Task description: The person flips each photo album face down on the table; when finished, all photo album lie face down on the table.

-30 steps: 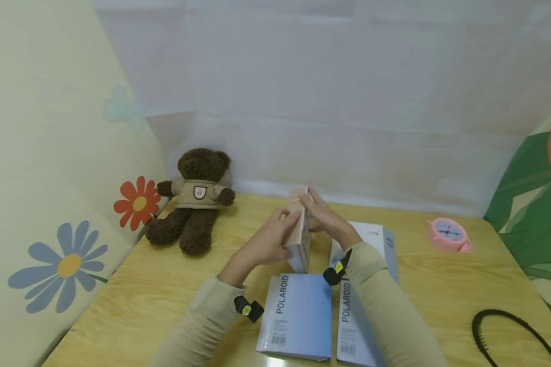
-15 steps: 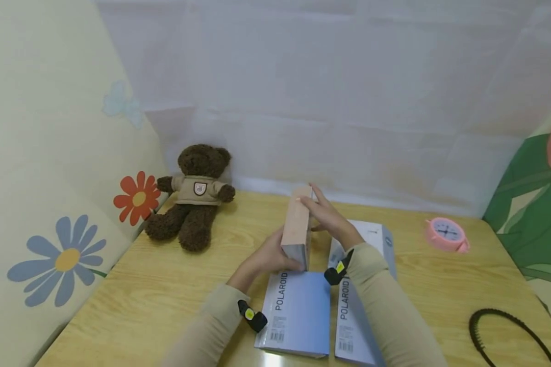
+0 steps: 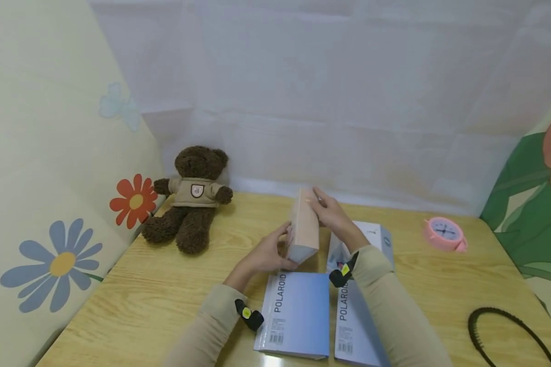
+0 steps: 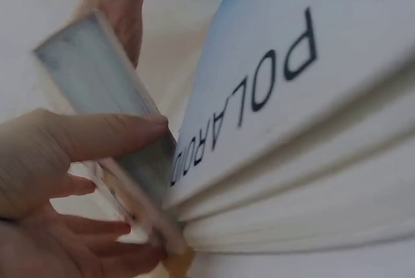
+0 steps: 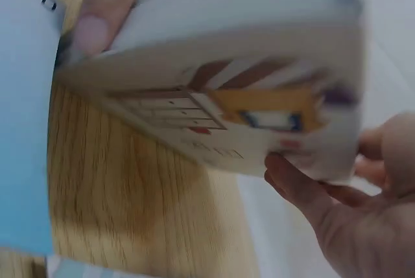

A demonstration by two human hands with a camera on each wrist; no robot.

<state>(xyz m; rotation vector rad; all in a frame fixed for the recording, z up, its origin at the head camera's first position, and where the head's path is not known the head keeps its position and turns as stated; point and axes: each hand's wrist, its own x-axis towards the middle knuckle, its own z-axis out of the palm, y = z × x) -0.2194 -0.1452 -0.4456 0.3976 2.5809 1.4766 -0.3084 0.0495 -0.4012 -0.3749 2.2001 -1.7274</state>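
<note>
A thick photo album (image 3: pixel 305 219) with a pale pink spine is held on edge, tilted, over the middle of the table. My left hand (image 3: pixel 268 252) grips its near lower end, thumb pressed on the grey-white page block in the left wrist view. At the far upper end my right hand (image 3: pixel 334 216) pinches it between thumb and fingers. The right wrist view shows the album's cover (image 5: pixel 259 122), printed with a striped awning and small drawings. Just in front lies a blue POLAROID album (image 3: pixel 303 316), with its spine facing left.
Another POLAROID album (image 3: pixel 355 326) lies to the right, partly under my right sleeve, and a white-blue album (image 3: pixel 372 232) behind it. A brown teddy bear (image 3: pixel 195 199) sits back left. A pink alarm clock (image 3: pixel 445 233) and a black hairband (image 3: pixel 500 312) are on the right.
The pink album has turned and tilted, its spine swinging to the right. My left hand has shifted its hold to the near lower end; my right hand has stayed at the far end.
</note>
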